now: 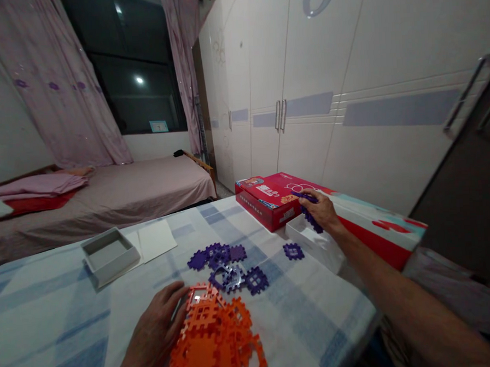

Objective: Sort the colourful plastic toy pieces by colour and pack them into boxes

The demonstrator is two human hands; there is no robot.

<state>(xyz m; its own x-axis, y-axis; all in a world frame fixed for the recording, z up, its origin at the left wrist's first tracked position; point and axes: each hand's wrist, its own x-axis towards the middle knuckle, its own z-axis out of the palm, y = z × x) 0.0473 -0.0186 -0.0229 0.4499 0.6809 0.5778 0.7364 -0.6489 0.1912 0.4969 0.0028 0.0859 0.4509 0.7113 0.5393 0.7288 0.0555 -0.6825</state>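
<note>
Purple interlocking plastic tiles are in my right hand (320, 209), which grips them above a white open box (313, 240) at the right of the table. My left hand (160, 325) lies on the table against the left side of a heap of orange interlocking tiles (204, 350); its fingers are stretched out, touching the edge of the heap. Just beyond the orange heap is a loose cluster of purple tiles (218, 253). One single purple tile (293, 251) lies apart, near the white box.
A large red box (270, 193) stands at the back right, behind the white box. At the left are a grey-white open tray (109, 251) and white cards (160, 240). A checked cloth (80, 323) covers the table. Beyond are a bed (154, 180) and wardrobes (259, 67).
</note>
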